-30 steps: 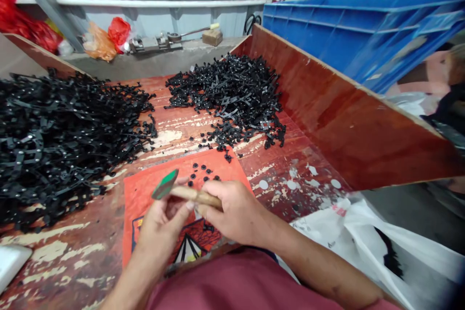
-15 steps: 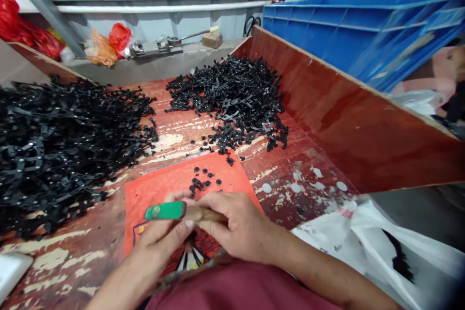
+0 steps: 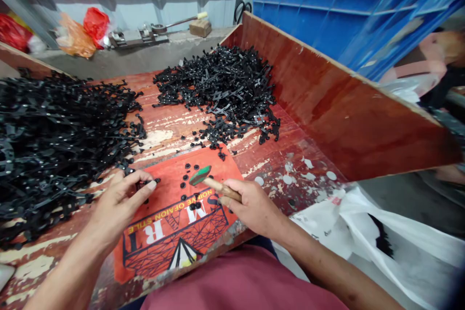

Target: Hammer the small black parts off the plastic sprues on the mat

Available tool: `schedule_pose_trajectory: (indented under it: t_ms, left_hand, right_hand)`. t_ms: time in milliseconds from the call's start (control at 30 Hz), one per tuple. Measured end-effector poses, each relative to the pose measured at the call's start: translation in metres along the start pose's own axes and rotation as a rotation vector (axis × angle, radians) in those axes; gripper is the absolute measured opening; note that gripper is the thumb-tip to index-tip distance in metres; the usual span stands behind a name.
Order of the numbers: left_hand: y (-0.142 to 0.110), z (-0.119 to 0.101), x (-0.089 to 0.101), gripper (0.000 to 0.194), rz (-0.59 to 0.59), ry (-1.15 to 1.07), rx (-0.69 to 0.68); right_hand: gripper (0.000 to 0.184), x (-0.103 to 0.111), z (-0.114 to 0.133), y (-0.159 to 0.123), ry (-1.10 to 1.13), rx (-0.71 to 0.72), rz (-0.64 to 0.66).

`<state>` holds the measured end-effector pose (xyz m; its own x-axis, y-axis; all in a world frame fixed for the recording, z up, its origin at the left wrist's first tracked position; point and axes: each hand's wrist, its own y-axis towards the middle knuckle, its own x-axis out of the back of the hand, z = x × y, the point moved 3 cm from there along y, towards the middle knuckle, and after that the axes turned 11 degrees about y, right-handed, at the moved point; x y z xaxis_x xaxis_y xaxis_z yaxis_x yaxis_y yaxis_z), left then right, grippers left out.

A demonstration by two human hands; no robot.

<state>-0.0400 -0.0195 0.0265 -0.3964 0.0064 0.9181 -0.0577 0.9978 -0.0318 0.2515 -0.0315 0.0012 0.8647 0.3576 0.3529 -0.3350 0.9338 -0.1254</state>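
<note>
My right hand (image 3: pixel 250 203) is wrapped round the pale wooden handle of a tool with a green end (image 3: pixel 200 174); its exact kind is unclear. The green end points up and left, above the printed orange sheet (image 3: pixel 214 247). Over the sheet's left edge, my left hand (image 3: pixel 119 203) is closed, thumb and forefinger pinching a small black part (image 3: pixel 141 184) that the fingers partly cover. Several small round black pieces (image 3: pixel 184 184) lie on the sheet between the hands.
A large heap of black jointed parts (image 3: pixel 54 140) covers the left of the worn red table; a second heap (image 3: pixel 225 87) sits at the back. A wooden side board (image 3: pixel 327 92) borders the right, with a blue crate (image 3: pixel 308 24) behind it. A white bag (image 3: pixel 363 242) hangs at lower right.
My hands were together over the sheet and are now apart. The left has moved left towards the large heap; the right has moved slightly right with the tool, uncovering the sheet's print.
</note>
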Motion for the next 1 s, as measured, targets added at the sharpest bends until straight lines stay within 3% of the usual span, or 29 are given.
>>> schedule_pose_trajectory:
  t_ms: [67, 167, 400, 700, 867, 1000]
  left_hand:
    - [0.004, -0.001, -0.004, 0.038, 0.012, -0.081, 0.048]
    - [0.009, -0.009, -0.011, 0.038, 0.024, -0.049, -0.001]
    - [0.012, -0.012, -0.042, 0.042, 0.195, 0.002, -0.073]
    - [0.011, -0.010, -0.048, 0.038, 0.200, 0.050, -0.021]
    - [0.014, -0.002, -0.054, 0.041, 0.219, -0.092, -0.022]
    - [0.016, 0.000, -0.053, 0.043, 0.170, -0.147, -0.024]
  right_hand:
    - [0.028, -0.005, 0.004, 0.003, 0.001, 0.018, 0.011]
    - [0.025, -0.005, 0.008, 0.007, -0.009, 0.022, -0.013]
    - [0.026, 0.003, 0.002, 0.007, -0.095, 0.013, -0.061]
    - [0.011, 0.003, 0.010, 0.009, -0.237, 0.021, -0.003]
    - [0.044, -0.001, 0.019, 0.013, -0.165, 0.129, 0.083]
    - [0.043, 0.001, 0.020, 0.013, -0.149, 0.147, 0.072]
